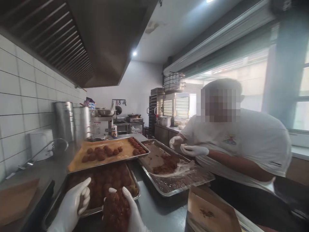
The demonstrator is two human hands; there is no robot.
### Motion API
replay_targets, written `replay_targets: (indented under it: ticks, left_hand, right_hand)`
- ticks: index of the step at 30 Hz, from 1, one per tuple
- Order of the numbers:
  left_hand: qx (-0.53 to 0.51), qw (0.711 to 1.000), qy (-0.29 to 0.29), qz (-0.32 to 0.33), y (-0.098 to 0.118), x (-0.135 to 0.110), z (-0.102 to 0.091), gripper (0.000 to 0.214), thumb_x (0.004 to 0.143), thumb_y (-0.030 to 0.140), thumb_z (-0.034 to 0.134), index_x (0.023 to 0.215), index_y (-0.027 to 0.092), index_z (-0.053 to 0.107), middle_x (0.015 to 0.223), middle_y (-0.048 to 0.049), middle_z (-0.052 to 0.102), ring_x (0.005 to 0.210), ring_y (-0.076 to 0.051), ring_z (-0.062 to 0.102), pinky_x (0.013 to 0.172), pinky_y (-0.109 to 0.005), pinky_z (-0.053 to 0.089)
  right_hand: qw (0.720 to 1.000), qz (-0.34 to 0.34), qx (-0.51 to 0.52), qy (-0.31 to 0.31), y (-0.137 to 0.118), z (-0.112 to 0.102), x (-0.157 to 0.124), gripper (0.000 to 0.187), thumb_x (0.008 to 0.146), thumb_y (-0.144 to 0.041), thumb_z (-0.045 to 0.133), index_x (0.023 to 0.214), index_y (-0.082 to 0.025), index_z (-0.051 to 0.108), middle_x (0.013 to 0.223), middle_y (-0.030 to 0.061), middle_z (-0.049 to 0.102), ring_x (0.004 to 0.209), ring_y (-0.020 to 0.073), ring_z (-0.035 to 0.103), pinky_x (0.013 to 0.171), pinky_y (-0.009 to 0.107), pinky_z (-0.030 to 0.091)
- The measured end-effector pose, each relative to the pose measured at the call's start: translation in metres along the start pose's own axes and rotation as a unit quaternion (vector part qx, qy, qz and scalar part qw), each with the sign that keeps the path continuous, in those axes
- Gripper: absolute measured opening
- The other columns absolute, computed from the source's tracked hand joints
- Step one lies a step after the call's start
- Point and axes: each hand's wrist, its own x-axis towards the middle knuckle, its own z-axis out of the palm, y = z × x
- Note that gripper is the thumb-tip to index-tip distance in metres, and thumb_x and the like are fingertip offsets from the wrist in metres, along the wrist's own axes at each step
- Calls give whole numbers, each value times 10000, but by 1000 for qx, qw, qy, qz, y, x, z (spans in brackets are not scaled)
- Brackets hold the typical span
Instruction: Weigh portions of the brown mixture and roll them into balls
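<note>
- Hood (108,35), slatted, overhead at left
- Wall tiles (26,90), white, below it
- Two metal cylinders (64,120), upright, near the tiles
- White container (41,145), in front of the cylinders
- Metal bowl (106,112), farther back
- Can (114,131), upright, labelled
- Stove (134,119), near the back wall (145,74)
- Stacked metal steamers (174,82), high up, right of the back wall
- Pot (165,121), below the steamers
- Ceiling light (134,53), lit

At eleven o'clock an upper tray (125,158) overlaps a lower tray (138,192); a third tray (150,161) lies at one o'clock.
</note>
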Motion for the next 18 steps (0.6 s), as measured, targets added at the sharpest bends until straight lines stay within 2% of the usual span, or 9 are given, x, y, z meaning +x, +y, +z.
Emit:
replay_targets:
  ticks: [2,3,5,7,9,11,13,15,18]
  left_hand:
    - [-9,999,33,-15,2,10,7,578,806,584,743,580,202,374,434,72,368,341,-47,264,341,-169,148]
    - [-28,998,55,-14,9,16,13,512,834,514,745,611,197,409,466,63,412,360,-58,332,345,-162,207]
    - [-84,993,80,-1,33,27,28,301,902,350,695,734,182,510,600,24,550,474,-98,520,438,-188,435]
    - [-123,990,66,11,64,38,44,92,961,248,597,913,171,590,804,-42,670,675,-152,669,676,-308,604]
    - [-127,991,32,22,91,46,58,130,988,233,544,1047,142,615,990,-132,707,851,-215,724,861,-427,612]
    - [-113,993,16,32,101,46,68,229,988,266,556,1141,108,619,1135,-208,688,974,-273,727,960,-494,574]
    - [-79,994,20,75,91,36,72,288,987,293,563,1201,111,627,1234,-214,663,1067,-291,706,1044,-511,525]
    - [10,984,19,178,63,20,71,307,998,343,550,1186,133,673,1264,-177,672,1129,-283,684,1089,-468,501]
    - [192,920,-4,342,13,-10,65,367,1001,447,532,1113,163,735,1218,-140,715,1140,-283,681,1049,-403,542]
  right_hand:
    - [1000,-1,5,6,-1,4,-3,550,820,-593,725,1148,-151,708,902,97,767,874,254,732,870,438,570]
    - [1000,-1,9,9,-1,6,-4,529,820,-585,730,1128,-155,716,899,99,768,868,252,733,859,432,574]
    - [1000,5,15,10,-1,9,-6,491,817,-573,739,1088,-164,732,905,102,771,858,250,734,837,423,580]
    - [1000,9,16,15,-1,10,-7,487,802,-570,754,1084,-173,741,910,100,773,847,251,737,820,421,586]
    - [999,9,16,28,-2,10,-7,505,781,-569,774,1100,-178,746,894,93,775,835,252,740,813,423,592]
    - [999,0,22,39,-4,10,-7,503,777,-561,781,1104,-180,751,873,88,776,830,253,743,816,426,597]
    - [999,-4,33,42,-6,13,-9,499,789,-566,772,1086,-165,756,869,98,777,839,258,745,823,431,602]
    - [998,-5,43,39,-7,17,-10,509,804,-575,754,1086,-151,754,891,114,780,866,270,747,834,445,606]
    - [997,-16,59,47,-11,20,-11,528,805,-603,726,1117,-178,747,951,128,781,924,301,748,826,478,618]
